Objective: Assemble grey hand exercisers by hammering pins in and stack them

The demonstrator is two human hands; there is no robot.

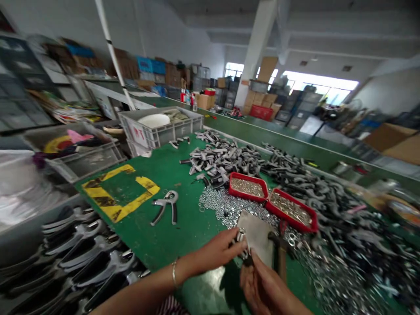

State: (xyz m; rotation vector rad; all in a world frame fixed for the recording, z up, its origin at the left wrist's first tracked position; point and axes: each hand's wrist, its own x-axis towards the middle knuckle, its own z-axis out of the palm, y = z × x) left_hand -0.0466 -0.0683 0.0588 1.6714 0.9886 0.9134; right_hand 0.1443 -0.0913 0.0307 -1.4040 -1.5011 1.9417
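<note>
My left hand, with a bracelet at the wrist, pinches a small shiny metal part between thumb and fingers. From below, my right hand closes on the darker lower end of what looks like the same piece; the fingers hide its full shape. Just behind the hands lies a flat metal plate, with a hammer at its right side. A grey clamp-like hand tool with two dark-lined handles rests on the green table, left of my hands.
Two red trays of small metal pins stand beyond the plate. Loose rings surround them, with heaps of grey handle parts behind. A crate of similar tools sits at left; a grey bin stands at the far table edge.
</note>
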